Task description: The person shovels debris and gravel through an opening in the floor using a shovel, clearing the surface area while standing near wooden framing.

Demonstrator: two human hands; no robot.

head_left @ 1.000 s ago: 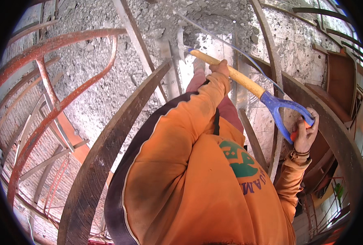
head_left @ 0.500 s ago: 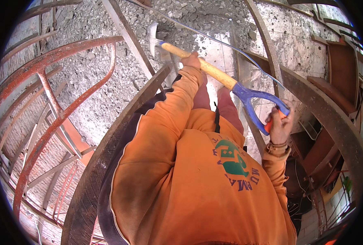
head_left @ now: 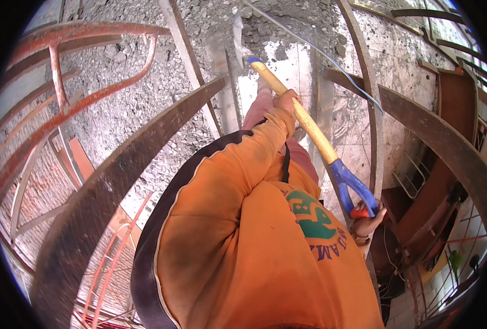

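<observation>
A shovel with a pale wooden shaft and a blue D-shaped grip slants across my front. Its metal blade, seen nearly edge-on, is over the edge of the grey rubble at the top. My left hand is closed round the shaft, below the blue collar near the blade. At the other end my right hand is closed on the red-orange crossbar of the D-grip, low at my right side. Parts of its fingers are hidden behind the grip. Orange sleeves cover both arms.
Dark curved beams flank me on both sides. Red metal rails stand at left. A thin blue-white cable crosses above the whitish tiled floor. Brown panels lean at right.
The shovel's blade has moved right and slightly up in the picture, while its D-grip has dropped lower. My left hand has shifted right and a little down; my right hand has come down with the grip.
</observation>
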